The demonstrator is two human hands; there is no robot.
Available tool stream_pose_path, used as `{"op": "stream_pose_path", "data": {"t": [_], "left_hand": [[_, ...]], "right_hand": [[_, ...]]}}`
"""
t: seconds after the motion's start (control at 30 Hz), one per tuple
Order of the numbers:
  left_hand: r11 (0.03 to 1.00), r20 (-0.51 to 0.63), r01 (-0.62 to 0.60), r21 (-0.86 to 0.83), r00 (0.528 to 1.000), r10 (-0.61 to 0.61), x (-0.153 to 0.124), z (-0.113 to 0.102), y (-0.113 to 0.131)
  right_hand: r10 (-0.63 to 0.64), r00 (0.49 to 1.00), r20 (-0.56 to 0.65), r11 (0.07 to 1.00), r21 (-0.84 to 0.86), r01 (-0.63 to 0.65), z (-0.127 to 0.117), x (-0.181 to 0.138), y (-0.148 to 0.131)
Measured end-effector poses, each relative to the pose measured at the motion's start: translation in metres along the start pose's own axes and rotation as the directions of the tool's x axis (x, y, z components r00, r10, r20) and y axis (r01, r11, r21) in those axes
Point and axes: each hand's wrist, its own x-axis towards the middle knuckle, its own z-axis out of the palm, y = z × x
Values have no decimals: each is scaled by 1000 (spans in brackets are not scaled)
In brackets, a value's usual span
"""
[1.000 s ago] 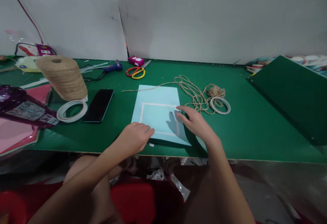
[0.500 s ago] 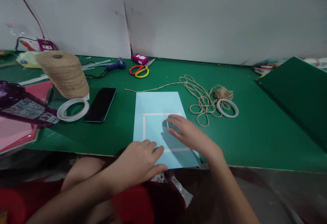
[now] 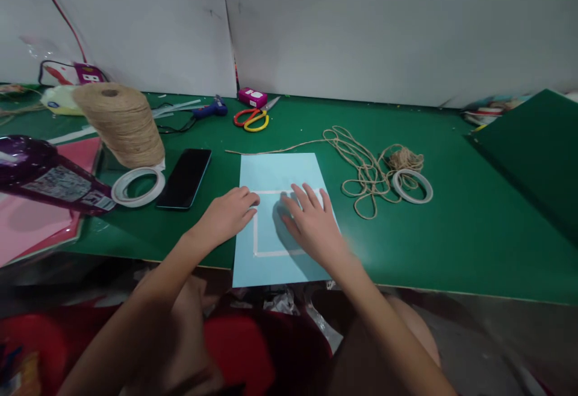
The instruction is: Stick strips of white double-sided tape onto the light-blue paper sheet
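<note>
A light-blue sheet of paper (image 3: 280,269) lies at the table's front edge, with strips of white tape (image 3: 256,233) on it in a rectangular outline. My left hand (image 3: 232,212) is at the sheet's left side, near the upper left corner of the outline. Its fingers are loosely bent, with the thumb a little apart and nothing seen in them. Over the right half of the sheet, my right hand (image 3: 313,227) has its fingers spread and holds nothing. It casts a shadow on the paper and hides part of the tape outline.
On the green table (image 3: 451,239), loose twine (image 3: 361,170) and a tape roll (image 3: 412,186) lie right. Left are a phone (image 3: 186,178), another tape roll (image 3: 138,187), a twine spool (image 3: 121,125) and a purple bottle (image 3: 54,176). Scissors (image 3: 255,119) and a glue gun (image 3: 211,108) lie behind.
My left hand has moved up from the sheet's lower edge to its upper left side. My right hand has shifted slightly left and spread its fingers. The sheet now lies straighter.
</note>
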Motion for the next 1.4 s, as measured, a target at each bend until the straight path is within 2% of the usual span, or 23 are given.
{"op": "stream_pose_path", "data": {"t": [0.13, 0.27, 0.5, 0.8, 1.17, 1.4], "left_hand": [[992, 50, -118, 55, 992, 115, -3, -4, 6], [981, 118, -189, 50, 976, 182, -9, -6, 13], [981, 230, -189, -50, 953, 196, -21, -12, 20], [979, 267, -172, -109, 944, 196, -27, -15, 23], [988, 327, -154, -27, 932, 155, -20, -16, 30], [986, 315, -168, -2, 936, 160, -19, -8, 29]], "right_hand": [[-113, 993, 27, 990, 89, 111, 11, -1, -2], [-120, 991, 63, 986, 125, 111, 18, -5, 1], [-108, 992, 62, 988, 113, 101, 18, -4, 0], [-105, 992, 64, 988, 120, 97, 18, -5, -1], [-103, 993, 64, 990, 105, 96, 19, -5, -1], [-108, 993, 52, 989, 110, 102, 20, -7, 0]]}}
